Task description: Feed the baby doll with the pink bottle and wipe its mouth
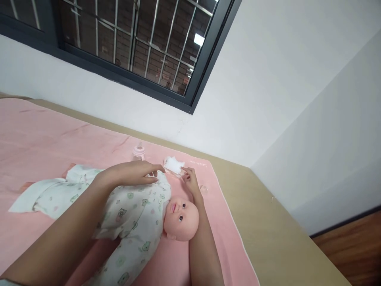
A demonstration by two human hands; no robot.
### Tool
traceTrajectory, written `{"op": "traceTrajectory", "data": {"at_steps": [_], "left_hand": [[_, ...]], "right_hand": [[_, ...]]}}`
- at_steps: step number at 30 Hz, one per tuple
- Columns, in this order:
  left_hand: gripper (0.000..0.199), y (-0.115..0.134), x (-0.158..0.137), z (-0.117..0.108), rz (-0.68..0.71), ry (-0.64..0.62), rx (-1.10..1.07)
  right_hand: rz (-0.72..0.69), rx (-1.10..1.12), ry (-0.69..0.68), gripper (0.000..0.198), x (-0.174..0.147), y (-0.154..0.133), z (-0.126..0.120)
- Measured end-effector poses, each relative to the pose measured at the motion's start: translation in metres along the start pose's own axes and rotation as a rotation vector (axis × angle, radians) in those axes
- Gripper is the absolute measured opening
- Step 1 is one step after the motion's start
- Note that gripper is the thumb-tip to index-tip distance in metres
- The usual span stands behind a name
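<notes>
A baby doll lies on its back in a white sleepsuit printed with small green animals. My left hand reaches across the doll's chest to its far shoulder. Its thumb and index finger are apart, with a thin white strip showing between them. Beyond the doll's head, my right hand has its fingers bent at the near edge of a small tissue pack, a white tissue showing on top. The fingertips seem to pinch that edge. My right forearm passes beside the doll's head.
A pink-topped baby bottle stands behind my left hand. A small clear object, perhaps a pacifier, lies right of my right hand. The pink blanket covers a wooden surface against the white wall, below a barred window.
</notes>
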State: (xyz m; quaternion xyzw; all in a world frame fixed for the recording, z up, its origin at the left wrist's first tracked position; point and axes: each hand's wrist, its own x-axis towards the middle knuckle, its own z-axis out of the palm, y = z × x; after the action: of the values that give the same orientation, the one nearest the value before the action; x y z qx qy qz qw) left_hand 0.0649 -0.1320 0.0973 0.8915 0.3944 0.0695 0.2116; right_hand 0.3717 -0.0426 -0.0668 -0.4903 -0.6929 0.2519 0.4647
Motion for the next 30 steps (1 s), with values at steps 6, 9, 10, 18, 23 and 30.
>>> {"op": "traceTrajectory", "data": {"at_steps": [6,9,10,18,23,30], "left_hand": [[0.042,0.004,-0.003,-0.001,0.038,0.027,0.018],[0.04,0.005,-0.004,-0.002,0.062,0.016,0.009],[0.04,0.005,-0.003,-0.002,0.067,0.018,0.009],[0.039,0.004,-0.002,-0.002,0.05,0.017,0.045],[0.037,0.004,-0.005,-0.001,0.04,0.03,0.069],[0.039,0.008,-0.006,-0.003,0.025,0.012,0.09]], "right_hand": [[-0.108,-0.218,0.065,0.051,0.006,-0.004,0.008],[-0.132,-0.243,0.069,0.039,0.005,-0.001,0.01],[-0.133,-0.239,0.074,0.034,0.005,0.0,0.011],[-0.106,-0.135,0.211,0.025,0.005,-0.007,0.004],[-0.102,0.013,0.161,0.024,0.007,-0.015,0.001],[0.0,0.205,0.138,0.028,0.005,-0.018,0.003]]}}
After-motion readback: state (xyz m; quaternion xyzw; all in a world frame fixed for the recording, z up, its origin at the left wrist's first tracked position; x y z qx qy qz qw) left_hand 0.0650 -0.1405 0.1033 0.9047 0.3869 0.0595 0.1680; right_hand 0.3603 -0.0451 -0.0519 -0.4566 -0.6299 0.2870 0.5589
